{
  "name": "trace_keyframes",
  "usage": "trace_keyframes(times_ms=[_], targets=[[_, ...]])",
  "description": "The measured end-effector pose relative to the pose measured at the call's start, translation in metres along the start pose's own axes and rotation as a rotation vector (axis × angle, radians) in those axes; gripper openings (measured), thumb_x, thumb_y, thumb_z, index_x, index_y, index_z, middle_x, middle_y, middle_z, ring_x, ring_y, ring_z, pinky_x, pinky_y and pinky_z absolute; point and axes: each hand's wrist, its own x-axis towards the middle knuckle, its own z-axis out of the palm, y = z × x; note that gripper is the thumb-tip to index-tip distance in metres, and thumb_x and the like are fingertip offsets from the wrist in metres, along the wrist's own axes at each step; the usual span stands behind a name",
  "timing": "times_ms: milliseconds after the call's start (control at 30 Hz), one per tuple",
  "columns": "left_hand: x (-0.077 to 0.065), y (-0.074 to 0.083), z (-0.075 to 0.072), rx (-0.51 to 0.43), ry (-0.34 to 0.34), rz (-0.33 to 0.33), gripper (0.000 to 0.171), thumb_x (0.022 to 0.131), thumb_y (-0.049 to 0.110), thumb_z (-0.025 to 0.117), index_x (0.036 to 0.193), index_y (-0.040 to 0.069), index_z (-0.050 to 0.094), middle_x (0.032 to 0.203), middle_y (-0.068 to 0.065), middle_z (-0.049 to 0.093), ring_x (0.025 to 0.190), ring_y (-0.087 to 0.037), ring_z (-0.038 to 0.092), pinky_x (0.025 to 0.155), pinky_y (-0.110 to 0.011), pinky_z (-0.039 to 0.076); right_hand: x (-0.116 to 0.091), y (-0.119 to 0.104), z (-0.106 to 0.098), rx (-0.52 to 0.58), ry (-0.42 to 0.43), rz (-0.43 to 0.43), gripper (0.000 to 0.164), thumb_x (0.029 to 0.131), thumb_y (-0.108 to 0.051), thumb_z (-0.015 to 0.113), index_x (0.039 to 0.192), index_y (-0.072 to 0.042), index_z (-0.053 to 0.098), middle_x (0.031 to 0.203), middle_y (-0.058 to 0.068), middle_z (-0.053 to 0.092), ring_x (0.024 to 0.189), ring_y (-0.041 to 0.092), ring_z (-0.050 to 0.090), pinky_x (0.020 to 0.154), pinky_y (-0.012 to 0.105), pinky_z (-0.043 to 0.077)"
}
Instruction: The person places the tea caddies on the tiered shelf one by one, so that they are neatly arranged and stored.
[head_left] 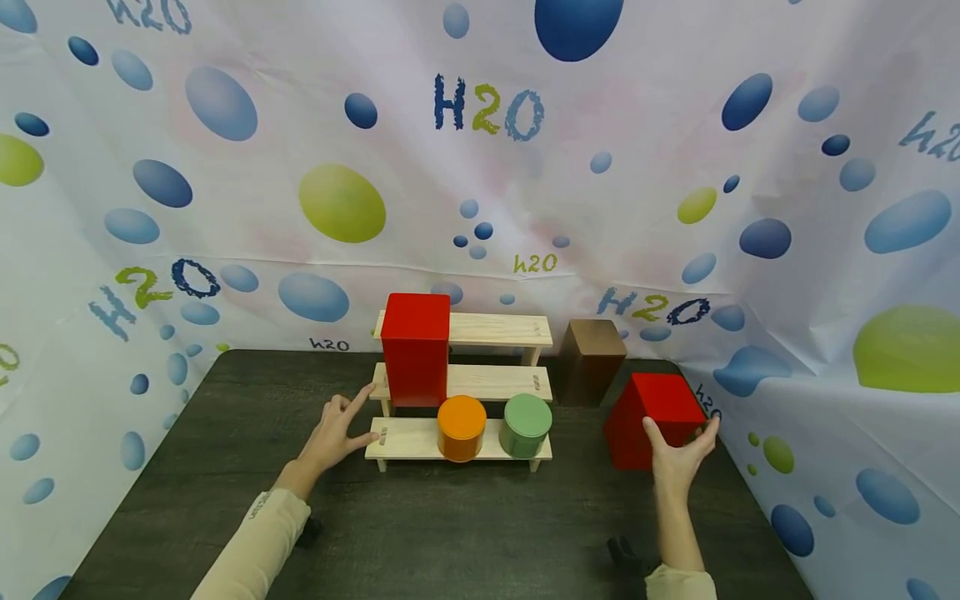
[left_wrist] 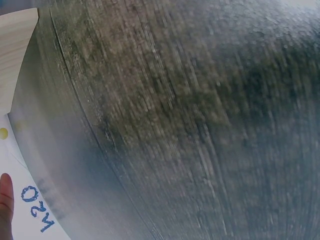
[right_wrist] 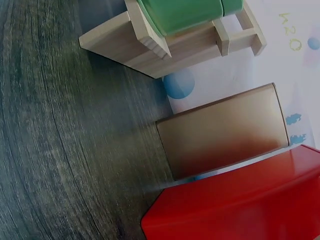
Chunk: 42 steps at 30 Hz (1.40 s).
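Note:
At the left end of a three-tier wooden shelf [head_left: 408,438], my left hand [head_left: 330,433] spreads thumb and forefinger, the tips right at the lower two boards. That hand holds nothing. My right hand [head_left: 678,462] grips a red box [head_left: 667,400] from the near side, thumb and fingers on either side of it. This box stands on the table to the right of the shelf. A second, taller red box [head_left: 415,358] stands upright on the shelf's left part. On the lowest board sit an orange canister [head_left: 461,433] and a green canister [head_left: 526,429].
A brown box [head_left: 591,367] stands between the shelf and the gripped red box, close beside the latter in the right wrist view. Behind the dark wood-grain table [head_left: 450,533] hangs a white curtain [head_left: 420,208] with blue and green spots, also along both sides.

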Motion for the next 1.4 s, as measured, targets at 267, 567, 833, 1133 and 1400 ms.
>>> trace_keyframes(times_ms=[267,567,833,1133,1400], targets=[[-0.001,0.0012,-0.001,-0.011,-0.002,0.006,0.086,0.077,0.027,0.073,0.146,0.025,0.022,0.091,-0.01,0.029,0.086,-0.028,0.031,0.052,-0.028,0.029,0.005,0.0015,0.0013,-0.001,-0.043,0.066,0.104,0.077,-0.016,0.073,0.147,-0.016,-0.004,0.152,0.005,-0.005,0.138,0.019,-0.004,0.11,0.036,0.001],[-0.0016,0.0015,-0.0032,-0.005,-0.005,-0.004,0.086,0.076,0.028,0.074,0.145,0.025,0.022,0.091,-0.01,0.029,0.087,-0.028,0.031,0.051,-0.028,0.029,0.0067,0.0074,0.0035,-0.029,-0.053,0.072,0.103,0.076,-0.017,0.074,0.147,-0.013,-0.002,0.152,0.006,-0.003,0.138,0.02,-0.002,0.11,0.035,0.002],[-0.0006,0.0022,-0.0036,0.0,-0.006,-0.002,0.086,0.076,0.028,0.074,0.145,0.024,0.022,0.091,-0.01,0.029,0.087,-0.028,0.031,0.051,-0.028,0.029,0.0076,0.0045,0.0036,-0.047,-0.031,0.073,0.103,0.075,-0.019,0.075,0.147,-0.012,0.001,0.151,0.008,0.001,0.138,0.022,0.001,0.11,0.036,0.003],[-0.0005,0.0033,-0.0036,0.002,-0.006,0.006,0.087,0.076,0.028,0.074,0.145,0.025,0.022,0.09,-0.01,0.029,0.086,-0.027,0.03,0.052,-0.028,0.029,0.0084,0.0074,0.0048,-0.102,0.025,0.019,0.1,0.073,-0.024,0.076,0.145,-0.007,0.008,0.15,0.012,0.009,0.137,0.024,0.008,0.11,0.033,0.006],[-0.0005,0.0036,-0.0031,-0.001,-0.008,0.005,0.086,0.076,0.028,0.074,0.145,0.025,0.022,0.09,-0.009,0.029,0.086,-0.027,0.031,0.051,-0.028,0.029,0.0077,0.0079,0.0045,-0.12,0.036,-0.008,0.1,0.073,-0.025,0.076,0.145,-0.007,0.009,0.149,0.012,0.01,0.137,0.025,0.008,0.11,0.036,0.006]])
